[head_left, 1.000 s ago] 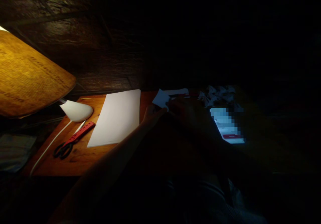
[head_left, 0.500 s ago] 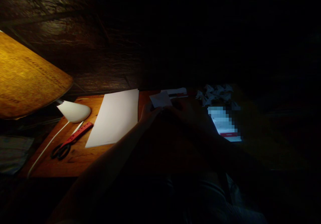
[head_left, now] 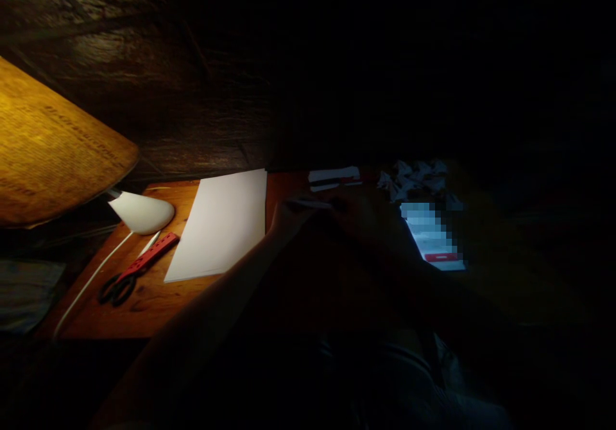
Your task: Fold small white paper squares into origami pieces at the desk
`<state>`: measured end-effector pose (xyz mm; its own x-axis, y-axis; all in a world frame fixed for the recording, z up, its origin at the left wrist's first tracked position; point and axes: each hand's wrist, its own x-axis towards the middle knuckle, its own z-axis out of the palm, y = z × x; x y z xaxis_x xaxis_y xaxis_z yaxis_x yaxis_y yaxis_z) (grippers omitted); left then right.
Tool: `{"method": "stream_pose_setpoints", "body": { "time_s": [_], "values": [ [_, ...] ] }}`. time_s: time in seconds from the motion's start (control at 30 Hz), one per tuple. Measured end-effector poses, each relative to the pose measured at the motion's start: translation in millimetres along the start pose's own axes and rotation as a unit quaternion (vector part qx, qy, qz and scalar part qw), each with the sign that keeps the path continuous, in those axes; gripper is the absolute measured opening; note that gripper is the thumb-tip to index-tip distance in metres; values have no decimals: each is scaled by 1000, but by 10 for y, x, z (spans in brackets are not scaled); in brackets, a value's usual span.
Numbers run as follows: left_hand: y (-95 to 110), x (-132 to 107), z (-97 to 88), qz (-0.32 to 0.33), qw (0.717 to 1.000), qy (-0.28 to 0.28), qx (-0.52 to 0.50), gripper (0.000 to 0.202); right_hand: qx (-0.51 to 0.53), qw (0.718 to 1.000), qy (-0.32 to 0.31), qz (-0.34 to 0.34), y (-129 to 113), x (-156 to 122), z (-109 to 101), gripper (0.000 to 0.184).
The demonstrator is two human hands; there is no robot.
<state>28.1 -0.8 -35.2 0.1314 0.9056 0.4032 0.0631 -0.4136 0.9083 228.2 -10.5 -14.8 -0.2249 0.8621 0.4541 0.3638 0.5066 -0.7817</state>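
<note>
A small piece of paper (head_left: 312,204) shows as a thin pale sliver, seen nearly edge-on, between my two hands above the wooden table. My left hand (head_left: 285,215) is closed on its left side. On its right, my right hand (head_left: 347,215) is closed on it too, though deep shadow hides most of the fingers. Left of my hands lies a stack of white paper sheets (head_left: 224,224). Just beyond them are some paper strips (head_left: 333,177) with something red across them.
Scissors (head_left: 118,287) in a red sheath (head_left: 149,255) lie at the left, by a lamp base (head_left: 144,213) with a white cord and yellow shade (head_left: 58,154). Several small folded paper pieces (head_left: 416,181) sit at the back right, behind a lit phone (head_left: 433,237). A dark wall stands behind.
The paper between my hands has tilted from showing its broad pale face to nearly edge-on. Both hands stay in about the same place.
</note>
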Motion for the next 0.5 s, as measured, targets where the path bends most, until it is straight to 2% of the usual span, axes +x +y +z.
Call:
{"method": "stream_pose_setpoints", "body": {
  "time_s": [0.07, 0.2, 0.33, 0.5],
  "values": [
    [-12, 8, 1, 35, 999, -1, -1, 15, -20, 999, -12, -22, -5, 6, -29, 16],
    [-72, 12, 3, 80, 997, -16, -15, 12, -41, 999, -23, -21, -47, 17, -75, 15],
    [-104, 13, 1, 99, 995, -32, -7, 15, -53, 998, -41, -5, -89, 13, -75, 22],
    [-67, 10, 9, 105, 994, -32, -16, 18, -45, 998, -45, 19, -66, -4, -28, 22]
  ]
}}
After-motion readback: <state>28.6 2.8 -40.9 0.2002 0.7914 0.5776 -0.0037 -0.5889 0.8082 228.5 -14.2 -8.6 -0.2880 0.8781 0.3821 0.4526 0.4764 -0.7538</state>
